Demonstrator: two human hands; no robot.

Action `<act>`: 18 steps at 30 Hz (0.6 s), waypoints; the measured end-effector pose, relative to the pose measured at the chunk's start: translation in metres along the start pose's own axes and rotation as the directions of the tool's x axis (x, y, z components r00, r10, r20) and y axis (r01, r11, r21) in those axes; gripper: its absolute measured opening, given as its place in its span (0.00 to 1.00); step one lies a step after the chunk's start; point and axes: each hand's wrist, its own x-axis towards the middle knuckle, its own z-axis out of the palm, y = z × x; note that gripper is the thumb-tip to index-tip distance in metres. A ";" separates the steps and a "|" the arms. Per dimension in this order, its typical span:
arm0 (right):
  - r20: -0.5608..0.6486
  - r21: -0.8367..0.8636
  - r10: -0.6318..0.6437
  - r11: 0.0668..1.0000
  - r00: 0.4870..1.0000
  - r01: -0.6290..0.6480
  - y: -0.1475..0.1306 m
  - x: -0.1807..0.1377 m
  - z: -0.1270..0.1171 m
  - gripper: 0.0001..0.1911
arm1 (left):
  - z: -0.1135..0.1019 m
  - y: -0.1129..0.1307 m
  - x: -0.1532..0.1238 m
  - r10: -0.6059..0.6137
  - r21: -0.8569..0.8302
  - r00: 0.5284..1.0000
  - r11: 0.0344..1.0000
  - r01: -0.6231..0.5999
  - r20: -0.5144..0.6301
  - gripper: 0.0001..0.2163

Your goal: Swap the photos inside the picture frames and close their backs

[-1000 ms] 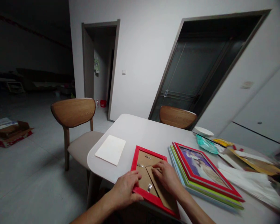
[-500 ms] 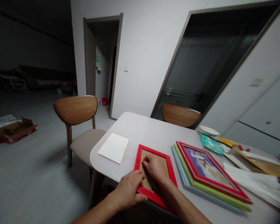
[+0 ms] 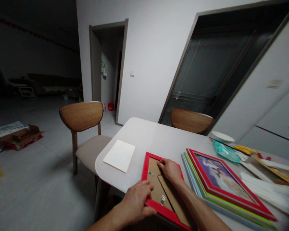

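Note:
A red picture frame (image 3: 147, 163) lies face down on the white table (image 3: 159, 134), its brown backing board (image 3: 159, 189) up. My left hand (image 3: 136, 202) grips the frame's near left edge, thumb under the rim. My right hand (image 3: 170, 169) rests on the backing near the far edge, fingertips pinched at a small metal clip. Another metal clip (image 3: 162, 199) shows near the front.
A stack of coloured frames (image 3: 221, 183) with a photo on top lies to the right. A white card (image 3: 119, 154) lies left of the red frame. Papers, a teal packet (image 3: 225, 151) and a white dish (image 3: 223, 137) sit at the far right. Two wooden chairs (image 3: 83, 118) stand beside the table.
My right hand has slid from the backing's left side to its far edge. My left hand keeps its grip on the frame. The camera has shifted slightly.

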 end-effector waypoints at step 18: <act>-0.149 0.344 0.032 0.939 0.988 0.021 0.018 -0.015 -0.020 0.09 | 0.023 -0.004 0.015 0.119 0.268 0.993 0.957 -0.116 0.005 0.21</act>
